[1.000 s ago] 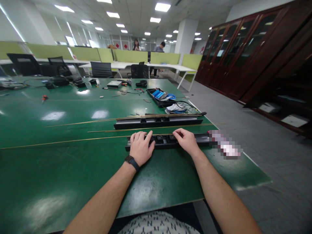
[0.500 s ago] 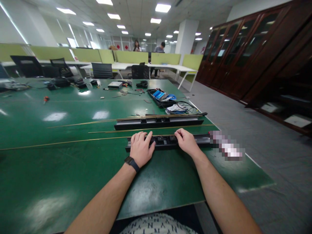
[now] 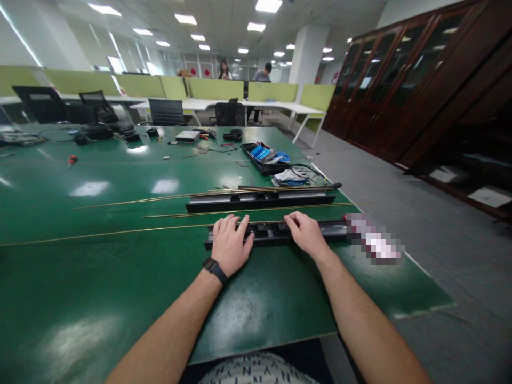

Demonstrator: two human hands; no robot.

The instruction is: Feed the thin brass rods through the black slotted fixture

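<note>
A long black channel-shaped rail lies crosswise before me on the green table, with dark blocks set along its middle. My left hand rests on the rail's left part, fingers spread, palm down. Along the rail's far edge runs a thin brass-coloured rod, which stretches far out to the left. My right hand pinches this rod between thumb and forefinger above the right half of the rail; the fingertips hide the pinched spot. Whether the left fingers also press on the rod I cannot tell.
Beyond lies a second black rail with several thin rods around it. Farther off are a black tray with blue items, a whitish glove-like bundle and a flat white box. A blurred-out object lies at right.
My view has shifted very slightly. Both hands keep nearly the same places on the rail and rod.
</note>
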